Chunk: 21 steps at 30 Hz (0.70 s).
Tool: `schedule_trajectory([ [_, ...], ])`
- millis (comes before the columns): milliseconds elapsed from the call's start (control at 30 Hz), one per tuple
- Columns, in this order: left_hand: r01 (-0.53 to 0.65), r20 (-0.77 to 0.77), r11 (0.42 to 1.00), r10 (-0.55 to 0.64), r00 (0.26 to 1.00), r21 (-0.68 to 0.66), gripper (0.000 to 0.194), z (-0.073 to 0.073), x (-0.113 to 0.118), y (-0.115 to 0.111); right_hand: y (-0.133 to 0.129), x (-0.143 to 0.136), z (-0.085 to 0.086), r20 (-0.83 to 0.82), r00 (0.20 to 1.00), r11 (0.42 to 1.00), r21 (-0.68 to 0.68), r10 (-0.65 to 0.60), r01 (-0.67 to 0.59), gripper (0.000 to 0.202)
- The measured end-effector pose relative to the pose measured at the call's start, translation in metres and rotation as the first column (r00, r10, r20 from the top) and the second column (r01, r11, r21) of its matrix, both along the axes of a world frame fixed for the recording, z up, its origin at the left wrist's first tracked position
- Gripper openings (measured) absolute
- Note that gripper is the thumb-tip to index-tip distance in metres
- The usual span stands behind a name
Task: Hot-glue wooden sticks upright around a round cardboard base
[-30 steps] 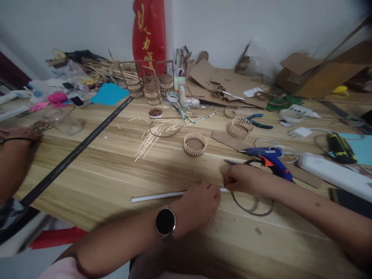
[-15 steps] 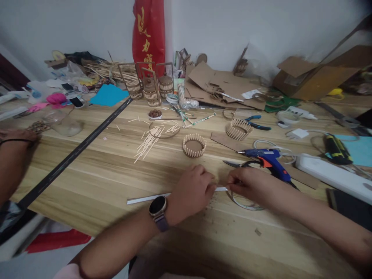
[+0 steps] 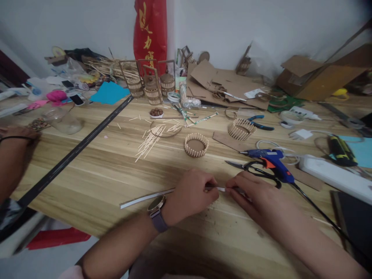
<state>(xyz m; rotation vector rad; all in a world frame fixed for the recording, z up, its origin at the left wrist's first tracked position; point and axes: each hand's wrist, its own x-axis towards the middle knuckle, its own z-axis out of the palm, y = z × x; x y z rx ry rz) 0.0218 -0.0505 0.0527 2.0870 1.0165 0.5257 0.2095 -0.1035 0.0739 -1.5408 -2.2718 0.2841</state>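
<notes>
A long, narrow white strip (image 3: 145, 198) with a thin dark edge lies low over the wooden table, its left end pointing away to the left. My left hand (image 3: 192, 193), with a watch on its wrist, pinches the strip between thumb and fingers. Close beside it, my right hand (image 3: 252, 190) grips the same strip, and a short white piece shows between the two hands. Whatever part of the strip runs on past the right hand is hidden. Just beyond my hands stands a small round basket (image 3: 196, 145) of upright wooden sticks on a brown base.
Scissors (image 3: 250, 168) and a blue glue gun (image 3: 270, 159) lie by my right hand. Loose sticks (image 3: 149, 141), a second stick ring (image 3: 242, 129) and pliers (image 3: 261, 123) are farther back. Finished little baskets (image 3: 152, 93) stand behind. Another person's arm (image 3: 14, 155) rests at left.
My right hand has turned flatter and covers the strip's loop that showed before. My fingertips are slightly closer together, and the strip's left part has shifted a little left and bows more.
</notes>
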Motion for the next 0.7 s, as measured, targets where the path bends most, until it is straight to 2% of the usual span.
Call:
schedule_trajectory([
  [400, 0.033, -0.004, 0.997, -0.033, 0.999, 0.068, 0.008, -0.006, 0.000, 0.000, -0.008, -0.007, -0.012, 0.002, 1.000, 0.995, 0.099, -0.013, 0.013, 0.026],
  [533, 0.003, 0.037, 0.998, -0.005, 0.999, 0.063, 0.007, -0.004, -0.001, 0.000, -0.014, -0.009, -0.018, -0.106, 0.992, 0.991, 0.106, -0.065, 0.076, 0.014],
  [700, -0.004, 0.139, 0.999, 0.009, 0.990, -0.034, 0.012, 0.003, -0.003, 0.001, -0.025, -0.014, -0.024, -0.264, 0.954, 0.982, 0.088, -0.139, 0.167, 0.001],
])
